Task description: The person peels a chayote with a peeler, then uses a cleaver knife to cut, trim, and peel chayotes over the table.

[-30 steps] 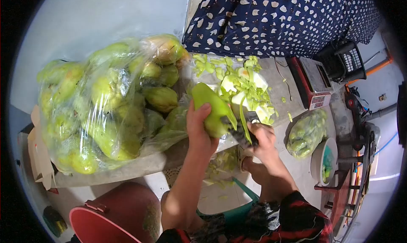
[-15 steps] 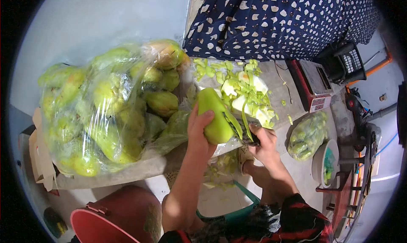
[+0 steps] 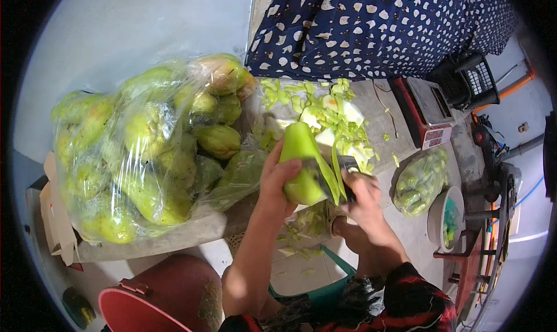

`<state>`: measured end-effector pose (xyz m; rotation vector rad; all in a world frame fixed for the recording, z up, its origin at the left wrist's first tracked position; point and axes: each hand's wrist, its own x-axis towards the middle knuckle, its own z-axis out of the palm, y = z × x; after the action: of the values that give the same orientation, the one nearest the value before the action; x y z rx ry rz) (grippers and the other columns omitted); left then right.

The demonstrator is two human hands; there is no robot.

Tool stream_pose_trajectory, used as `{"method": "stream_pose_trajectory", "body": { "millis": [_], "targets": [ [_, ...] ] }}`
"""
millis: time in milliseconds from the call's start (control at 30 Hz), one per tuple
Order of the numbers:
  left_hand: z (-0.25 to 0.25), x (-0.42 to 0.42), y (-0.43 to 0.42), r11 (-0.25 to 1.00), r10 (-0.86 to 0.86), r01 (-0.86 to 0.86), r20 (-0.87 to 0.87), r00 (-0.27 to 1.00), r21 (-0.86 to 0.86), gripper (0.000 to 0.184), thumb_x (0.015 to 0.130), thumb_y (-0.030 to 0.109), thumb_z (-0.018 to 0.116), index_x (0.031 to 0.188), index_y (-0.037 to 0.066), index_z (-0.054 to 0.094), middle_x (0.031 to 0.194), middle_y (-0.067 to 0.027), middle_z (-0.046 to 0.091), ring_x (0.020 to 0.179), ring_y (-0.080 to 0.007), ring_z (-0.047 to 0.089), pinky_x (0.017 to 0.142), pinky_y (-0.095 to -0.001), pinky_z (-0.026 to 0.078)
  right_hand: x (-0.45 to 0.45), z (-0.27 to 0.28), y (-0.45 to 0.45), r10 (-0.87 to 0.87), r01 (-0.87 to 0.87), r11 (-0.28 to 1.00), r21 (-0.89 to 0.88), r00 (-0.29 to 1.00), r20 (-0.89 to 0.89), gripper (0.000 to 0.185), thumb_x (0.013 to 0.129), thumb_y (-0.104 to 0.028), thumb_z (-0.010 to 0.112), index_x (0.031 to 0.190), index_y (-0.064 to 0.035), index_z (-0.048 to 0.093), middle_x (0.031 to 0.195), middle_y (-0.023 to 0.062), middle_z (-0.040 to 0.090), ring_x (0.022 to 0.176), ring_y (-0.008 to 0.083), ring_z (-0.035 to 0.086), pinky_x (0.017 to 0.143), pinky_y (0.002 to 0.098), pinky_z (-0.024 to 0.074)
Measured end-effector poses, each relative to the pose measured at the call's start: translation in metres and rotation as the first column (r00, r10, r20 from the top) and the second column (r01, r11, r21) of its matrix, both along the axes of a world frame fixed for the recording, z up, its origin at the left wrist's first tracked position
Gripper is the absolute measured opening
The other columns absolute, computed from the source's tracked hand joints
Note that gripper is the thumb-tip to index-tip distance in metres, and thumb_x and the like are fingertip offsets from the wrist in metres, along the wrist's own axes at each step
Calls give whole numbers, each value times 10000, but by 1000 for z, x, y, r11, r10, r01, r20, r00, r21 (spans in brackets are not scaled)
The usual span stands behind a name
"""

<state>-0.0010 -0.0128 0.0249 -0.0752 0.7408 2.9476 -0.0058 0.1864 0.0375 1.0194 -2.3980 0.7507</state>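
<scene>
My left hand is wrapped around a green papaya, its thumb pressed on the near side. My right hand grips a dark peeler, partly hidden by the fingers and blurred. Long strips of green peel hang between the peeler and the fruit's right side. Just beyond both hands, a heap of peelings covers pale peeled fruit on the concrete ledge.
A large clear plastic bag of papayas fills the ledge's left side. To the right are a red scale, a bagged bundle of green produce and a white bucket. Below stands a red bin; peelings litter the floor.
The papaya has tilted more upright and shifted slightly right in my left hand. The peel strips hang lower beside the peeler, and my right hand has moved a little.
</scene>
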Motion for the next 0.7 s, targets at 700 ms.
{"method": "stream_pose_trajectory", "body": {
  "millis": [700],
  "targets": [
    [-17, -7, 11, 969, 39, -82, 186, 982, 232, 489, 930, 364, 499, 1302, 48, 488, 1198, -210, 581, 1073, -311, 596, 911, -448, 507, -34, -9, 20, -323, 437, 866, -245, 861, 393, 150, 788, -16, 616, 807, -36, 469, 533, 134, 472, 440, 313, 495, 453, 353, 396]
  ]
}}
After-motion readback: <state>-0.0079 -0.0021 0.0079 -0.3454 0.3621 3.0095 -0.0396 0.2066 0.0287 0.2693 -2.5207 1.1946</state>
